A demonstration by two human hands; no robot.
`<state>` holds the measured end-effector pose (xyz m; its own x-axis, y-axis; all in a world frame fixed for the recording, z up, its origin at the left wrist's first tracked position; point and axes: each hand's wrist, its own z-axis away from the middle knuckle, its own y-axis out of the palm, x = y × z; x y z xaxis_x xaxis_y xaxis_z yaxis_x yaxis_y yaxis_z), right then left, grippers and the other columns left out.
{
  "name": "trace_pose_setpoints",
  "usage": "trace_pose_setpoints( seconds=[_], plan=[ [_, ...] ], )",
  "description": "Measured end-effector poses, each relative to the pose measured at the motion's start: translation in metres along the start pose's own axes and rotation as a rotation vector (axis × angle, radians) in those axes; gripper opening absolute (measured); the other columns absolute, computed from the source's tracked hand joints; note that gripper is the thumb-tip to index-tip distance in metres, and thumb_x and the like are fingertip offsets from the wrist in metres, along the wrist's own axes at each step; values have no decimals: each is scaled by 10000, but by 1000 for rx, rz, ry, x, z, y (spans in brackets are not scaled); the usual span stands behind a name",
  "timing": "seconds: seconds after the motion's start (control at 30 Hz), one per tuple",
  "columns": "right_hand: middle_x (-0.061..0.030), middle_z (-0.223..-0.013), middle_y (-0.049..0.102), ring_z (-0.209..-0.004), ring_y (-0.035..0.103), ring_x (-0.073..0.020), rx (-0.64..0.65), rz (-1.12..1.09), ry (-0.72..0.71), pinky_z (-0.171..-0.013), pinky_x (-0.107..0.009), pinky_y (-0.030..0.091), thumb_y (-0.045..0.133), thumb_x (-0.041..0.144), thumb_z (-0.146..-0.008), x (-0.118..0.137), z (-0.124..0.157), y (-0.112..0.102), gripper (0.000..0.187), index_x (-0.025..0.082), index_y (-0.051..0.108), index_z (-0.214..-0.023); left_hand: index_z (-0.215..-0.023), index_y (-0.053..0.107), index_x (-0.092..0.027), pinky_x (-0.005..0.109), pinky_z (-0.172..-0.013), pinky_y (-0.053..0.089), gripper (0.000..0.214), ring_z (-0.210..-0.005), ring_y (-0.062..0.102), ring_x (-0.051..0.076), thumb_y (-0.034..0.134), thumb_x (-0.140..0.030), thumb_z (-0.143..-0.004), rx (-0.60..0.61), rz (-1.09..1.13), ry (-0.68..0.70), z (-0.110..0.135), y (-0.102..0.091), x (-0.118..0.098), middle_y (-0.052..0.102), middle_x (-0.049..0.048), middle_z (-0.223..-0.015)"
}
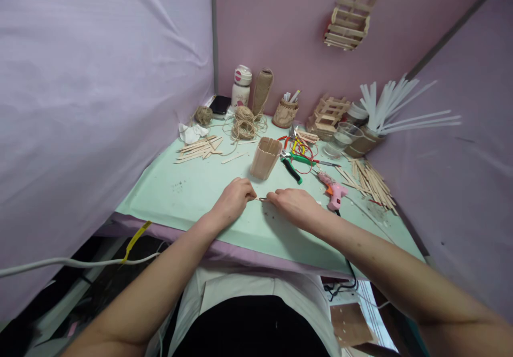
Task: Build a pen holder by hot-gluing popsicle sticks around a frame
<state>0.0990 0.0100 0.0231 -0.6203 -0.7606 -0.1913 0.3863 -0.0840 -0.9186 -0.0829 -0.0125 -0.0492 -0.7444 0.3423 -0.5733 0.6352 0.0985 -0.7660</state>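
Both hands meet low over the front of the table. In my left hand [235, 199], the fingers are closed on the end of a pale wooden craft stick [257, 198], mostly hidden. My right hand [294, 205] is closed around a thin dark object [263, 199]; only its tip shows, close to the stick, and its kind is unclear. Just behind the hands stands a cup made of craft sticks [265, 159], upright and apart from them. To the right of my right hand lies a pink glue gun [335, 190].
Green-handled pliers [292, 170] and red wire lie behind my right hand. Loose craft sticks [372, 183] spread at right, more sticks [199, 148] at left. Twine [244, 123], a bottle [241, 87], a phone [220, 105] and glue sticks [390, 106] line the back.
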Motion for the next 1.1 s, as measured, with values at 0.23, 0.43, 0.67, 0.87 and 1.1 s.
trace_pose_setpoints(
  seconds=[0.23, 0.43, 0.67, 0.87, 1.1],
  plan=[
    [-106, -921, 665, -832, 654, -217, -27, -20, -7, -615, -265, 410, 360, 158, -940, -3, -1, 4, 237, 168, 577, -1034, -721, 710, -179, 319, -790, 450, 194, -806, 557, 178, 555, -101, -808, -1, 10, 12, 0, 1, 1, 643, 50, -782],
    [-109, -924, 664, -814, 651, -204, -27, -25, -4, -620, -267, 402, 343, 174, -956, -3, 1, 4, 242, 163, 575, -1027, -693, 688, -171, 326, -786, 445, 241, -798, 543, 178, 505, -80, -820, -3, 1, 32, 0, 3, 2, 634, 52, -770],
    [-105, -951, 660, -838, 650, -204, -13, -10, -14, -624, -262, 402, 344, 183, -962, -4, 4, 2, 236, 174, 567, -1036, -680, 666, -166, 316, -771, 430, 236, -799, 526, 179, 498, -75, -817, 6, 3, 46, 0, 3, 1, 609, 49, -752],
    [-107, -975, 657, -861, 644, -198, -20, -1, -17, -632, -253, 402, 337, 229, -980, -6, 4, 4, 242, 181, 563, -1051, -678, 651, -168, 321, -758, 422, 250, -802, 508, 184, 459, -77, -810, 24, -4, 38, 0, 2, 1, 582, 45, -745],
    [-99, -976, 660, -851, 644, -207, -27, -23, -28, -625, -259, 392, 332, 234, -977, -8, 3, 8, 252, 183, 569, -1046, -643, 606, -172, 306, -707, 405, 244, -778, 503, 181, 447, -93, -810, 17, -7, 34, 1, 1, -2, 539, 36, -722]
  ],
)
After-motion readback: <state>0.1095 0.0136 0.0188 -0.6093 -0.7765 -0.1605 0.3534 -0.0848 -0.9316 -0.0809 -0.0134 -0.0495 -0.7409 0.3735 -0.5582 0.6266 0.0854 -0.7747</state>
